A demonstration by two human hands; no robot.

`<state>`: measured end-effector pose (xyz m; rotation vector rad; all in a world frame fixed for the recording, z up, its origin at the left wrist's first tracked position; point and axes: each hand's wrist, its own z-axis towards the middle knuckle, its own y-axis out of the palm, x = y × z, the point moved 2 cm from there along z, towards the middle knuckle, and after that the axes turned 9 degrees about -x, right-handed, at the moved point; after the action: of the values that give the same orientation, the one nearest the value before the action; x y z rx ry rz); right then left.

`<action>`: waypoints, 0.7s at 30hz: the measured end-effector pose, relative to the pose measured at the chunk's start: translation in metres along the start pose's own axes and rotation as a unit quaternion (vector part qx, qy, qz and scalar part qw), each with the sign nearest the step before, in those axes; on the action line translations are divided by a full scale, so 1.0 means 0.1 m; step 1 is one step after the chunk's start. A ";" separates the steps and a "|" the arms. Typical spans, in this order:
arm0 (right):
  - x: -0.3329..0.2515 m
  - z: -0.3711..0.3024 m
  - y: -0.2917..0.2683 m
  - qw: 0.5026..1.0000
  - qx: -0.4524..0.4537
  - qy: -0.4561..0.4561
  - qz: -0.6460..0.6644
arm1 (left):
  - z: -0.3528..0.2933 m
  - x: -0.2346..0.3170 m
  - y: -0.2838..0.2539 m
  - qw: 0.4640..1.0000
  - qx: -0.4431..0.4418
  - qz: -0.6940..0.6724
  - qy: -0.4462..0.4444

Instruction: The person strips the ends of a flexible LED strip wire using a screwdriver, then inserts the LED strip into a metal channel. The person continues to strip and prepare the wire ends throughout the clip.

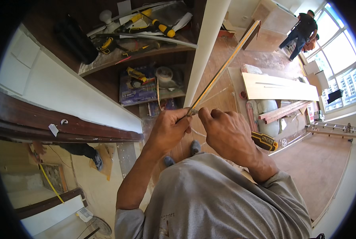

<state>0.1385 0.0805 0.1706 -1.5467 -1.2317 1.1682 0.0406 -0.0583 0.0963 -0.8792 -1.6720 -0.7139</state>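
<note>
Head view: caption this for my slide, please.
Left hand grips a long, thin strip; right hand holds a black-and-yellow tool beside it.

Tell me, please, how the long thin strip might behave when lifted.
The long thin strip seems fairly stiff, running straight out from the left hand. It is probably light for its length, being narrow. It may also swing, being gripped near one end.

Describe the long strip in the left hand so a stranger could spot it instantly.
Find the dark wooden shelving unit at upper left, then its white right edge. Just right of that edge, a long, narrow strip slants up and rightward from the left hand. The orange-yellow line along its length sets it apart from the wide, pale board beyond.
</note>
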 end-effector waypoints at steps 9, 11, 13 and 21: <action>0.01 0.05 0.06 0.998 0.035 -0.027 -0.036 | 0.09 -0.05 0.03 0.999 -0.015 -0.031 0.014; 0.00 0.07 0.08 0.999 0.037 -0.017 -0.030 | 0.10 -0.04 0.06 0.999 -0.004 -0.032 0.025; -0.01 0.07 0.08 0.999 0.041 -0.006 -0.023 | 0.14 -0.12 0.05 0.999 -0.002 -0.030 0.033; 0.14 0.14 0.12 0.998 0.031 -0.054 -0.005 | 0.06 -0.25 -0.01 0.988 -0.040 -0.144 -0.028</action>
<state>0.1292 0.0930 0.1531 -1.4465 -1.2599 1.2863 0.0406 -0.0594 0.0707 -0.7249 -1.8538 -0.9656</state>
